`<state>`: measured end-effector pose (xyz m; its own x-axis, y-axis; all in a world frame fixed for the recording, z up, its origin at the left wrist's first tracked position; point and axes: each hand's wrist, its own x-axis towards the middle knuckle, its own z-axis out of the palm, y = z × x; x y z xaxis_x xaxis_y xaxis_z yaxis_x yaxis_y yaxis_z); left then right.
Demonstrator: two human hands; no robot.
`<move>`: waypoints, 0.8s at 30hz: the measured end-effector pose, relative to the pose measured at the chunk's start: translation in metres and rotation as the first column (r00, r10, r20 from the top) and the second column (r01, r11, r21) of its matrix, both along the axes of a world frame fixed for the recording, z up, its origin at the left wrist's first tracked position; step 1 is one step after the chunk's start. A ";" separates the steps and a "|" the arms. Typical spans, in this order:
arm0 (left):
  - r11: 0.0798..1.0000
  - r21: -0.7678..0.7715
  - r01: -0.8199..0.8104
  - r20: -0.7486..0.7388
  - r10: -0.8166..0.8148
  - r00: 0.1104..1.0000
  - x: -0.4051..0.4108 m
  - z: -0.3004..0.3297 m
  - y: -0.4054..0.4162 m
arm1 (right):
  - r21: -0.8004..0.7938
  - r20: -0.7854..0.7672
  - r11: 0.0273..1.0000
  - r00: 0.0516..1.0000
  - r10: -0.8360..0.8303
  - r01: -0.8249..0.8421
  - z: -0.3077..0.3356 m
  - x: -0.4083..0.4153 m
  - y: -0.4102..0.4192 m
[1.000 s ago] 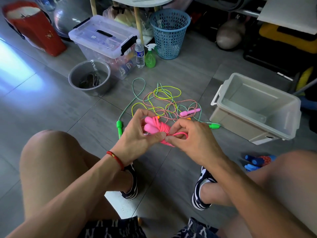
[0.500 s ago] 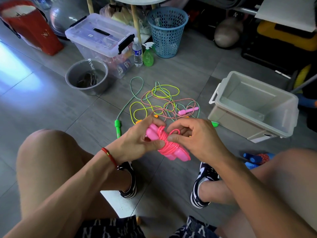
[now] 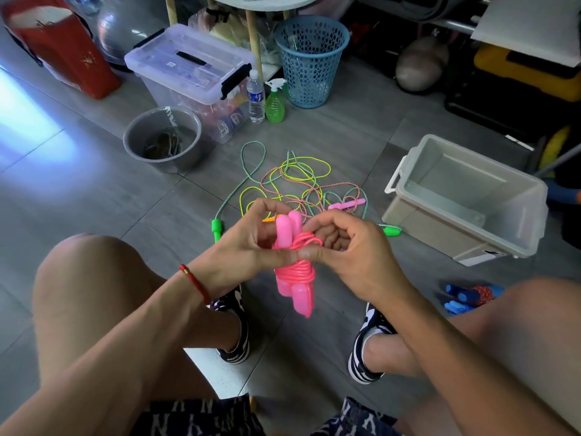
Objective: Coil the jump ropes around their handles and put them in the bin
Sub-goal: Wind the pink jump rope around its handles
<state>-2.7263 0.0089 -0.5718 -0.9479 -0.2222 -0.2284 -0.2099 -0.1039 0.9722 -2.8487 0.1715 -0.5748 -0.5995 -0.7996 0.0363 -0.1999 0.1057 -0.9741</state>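
Note:
I hold a pink jump rope point(image 3: 295, 275) between my knees, its two handles upright side by side with the cord wound round their middle. My left hand point(image 3: 248, 247) grips the handles from the left. My right hand point(image 3: 349, 253) pinches a loop of the pink cord at the top of the coil. Behind my hands a tangle of jump ropes point(image 3: 295, 184) lies loose on the floor, in green, yellow and red-white, with green handles point(image 3: 216, 228) and a pink handle point(image 3: 345, 204). The open grey bin point(image 3: 465, 196) stands on the floor to the right, with nothing visible inside.
A blue-handled coiled rope point(image 3: 471, 298) lies by my right knee. A grey bucket point(image 3: 162, 140), a lidded clear box point(image 3: 191, 73), a water bottle point(image 3: 255, 97), a green spray bottle point(image 3: 275, 103) and a blue basket point(image 3: 311, 59) stand at the back. My shoes point(image 3: 234, 328) rest on the tiles.
The pink bundle has turned from lying slanted to standing upright. My right hand moved from the bundle's side up to the top of the coil, where it now pinches a loop.

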 end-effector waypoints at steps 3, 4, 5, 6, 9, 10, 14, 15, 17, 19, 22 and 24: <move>0.996 0.032 -0.078 -0.026 0.079 0.997 -0.001 -0.002 0.005 | -0.012 0.095 0.997 0.992 -0.079 0.080 -0.003 0.004 -0.004; 0.998 0.014 -0.065 -0.041 0.065 0.997 -0.002 -0.001 0.007 | -0.007 0.102 0.994 0.989 -0.108 0.109 -0.004 0.006 -0.005; 0.999 -0.012 -0.046 -0.050 0.045 0.998 -0.002 0.001 0.009 | -0.001 0.099 0.990 0.986 -0.137 0.138 -0.005 0.008 -0.006; 0.999 -0.042 -0.032 -0.058 0.029 0.998 -0.003 0.002 0.010 | 0.009 0.086 0.987 0.983 -0.162 0.162 -0.005 0.009 -0.006; 0.989 -0.150 0.001 -0.087 -0.014 0.996 -0.005 0.004 0.009 | 0.047 0.020 0.977 0.978 -0.208 0.206 -0.005 0.009 -0.005; 0.986 -0.168 0.007 -0.093 -0.023 0.995 -0.005 0.003 0.008 | 0.069 -0.025 0.973 0.975 -0.219 0.220 -0.003 0.008 -0.004; 0.985 -0.170 -0.026 -0.095 0.010 0.995 -0.004 0.002 0.008 | 0.140 -0.191 0.965 0.962 -0.195 0.223 0.000 0.006 -0.003; 0.986 -0.160 -0.045 -0.100 0.029 0.995 -0.004 0.001 0.009 | 0.133 -0.188 0.967 0.963 -0.192 0.219 0.000 0.006 -0.003; 0.986 -0.146 -0.078 -0.109 0.063 0.992 -0.003 -0.002 0.009 | 0.120 -0.181 0.973 0.968 -0.176 0.199 0.000 0.005 -0.003; 0.988 -0.110 -0.111 -0.104 0.100 0.990 -0.003 -0.005 0.008 | 0.116 -0.249 0.979 0.959 -0.137 0.170 -0.001 0.003 -0.002; 0.986 -0.044 -0.158 -0.077 0.155 0.985 -0.003 -0.007 0.009 | 0.082 -0.361 0.985 0.925 -0.113 0.153 -0.003 0.003 -0.001; 0.980 -0.032 -0.194 -0.054 0.193 0.980 -0.005 -0.008 0.011 | 0.072 -0.384 0.990 0.919 -0.088 0.125 -0.003 0.005 0.000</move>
<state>-2.7308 0.0196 -0.5800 -0.8962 -0.4098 -0.1701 -0.1402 -0.1021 0.9848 -2.8438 0.1718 -0.5774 -0.6371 -0.7426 0.2065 -0.5350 0.2331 -0.8121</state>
